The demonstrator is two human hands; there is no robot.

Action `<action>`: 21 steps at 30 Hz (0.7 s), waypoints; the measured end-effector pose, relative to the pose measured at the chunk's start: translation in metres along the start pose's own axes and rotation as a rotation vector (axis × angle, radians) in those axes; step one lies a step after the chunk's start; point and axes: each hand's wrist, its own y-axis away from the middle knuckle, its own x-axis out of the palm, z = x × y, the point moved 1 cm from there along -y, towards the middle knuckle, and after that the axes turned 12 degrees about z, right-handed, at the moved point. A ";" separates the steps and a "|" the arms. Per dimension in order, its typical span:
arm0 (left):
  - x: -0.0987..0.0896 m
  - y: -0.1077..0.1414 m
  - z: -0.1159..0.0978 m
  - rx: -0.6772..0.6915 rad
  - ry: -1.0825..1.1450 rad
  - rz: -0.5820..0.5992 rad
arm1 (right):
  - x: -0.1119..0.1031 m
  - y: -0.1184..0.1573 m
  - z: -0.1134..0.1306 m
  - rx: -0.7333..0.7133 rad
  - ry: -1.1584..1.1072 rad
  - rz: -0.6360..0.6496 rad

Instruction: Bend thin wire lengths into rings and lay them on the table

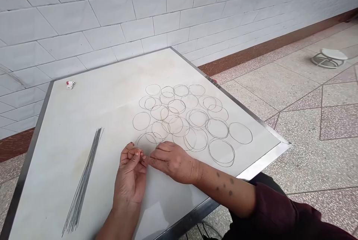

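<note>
My left hand (131,174) is raised over the near part of the table, palm up, its thumb and fingers pinched together. My right hand (175,161) meets it from the right, its fingertips pinched against the left ones. A thin wire loop (145,133) arcs up behind the fingers and seems to be held between both hands; its ends are hidden by the fingertips. Beyond and to the right, many thin wire rings (198,118) lie flat and overlapping. To the left of my left hand lies a bundle of straight wires (85,180).
The white table (112,109) has a metal edge and stands against a white tiled wall (112,10). A small white and red object (70,84) lies at its far left corner. A round stool (330,58) stands on the floor at the right.
</note>
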 end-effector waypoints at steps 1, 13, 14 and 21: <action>0.000 0.000 0.000 -0.001 -0.002 0.001 | 0.000 0.000 0.000 0.003 0.006 0.006; 0.001 -0.001 -0.002 0.017 -0.011 -0.001 | -0.001 0.002 -0.003 -0.005 -0.024 0.110; 0.002 -0.001 -0.002 0.019 -0.013 -0.003 | -0.001 0.002 -0.003 0.000 -0.026 0.119; 0.003 -0.001 -0.004 0.022 -0.059 0.017 | -0.002 0.003 -0.002 -0.059 -0.034 0.134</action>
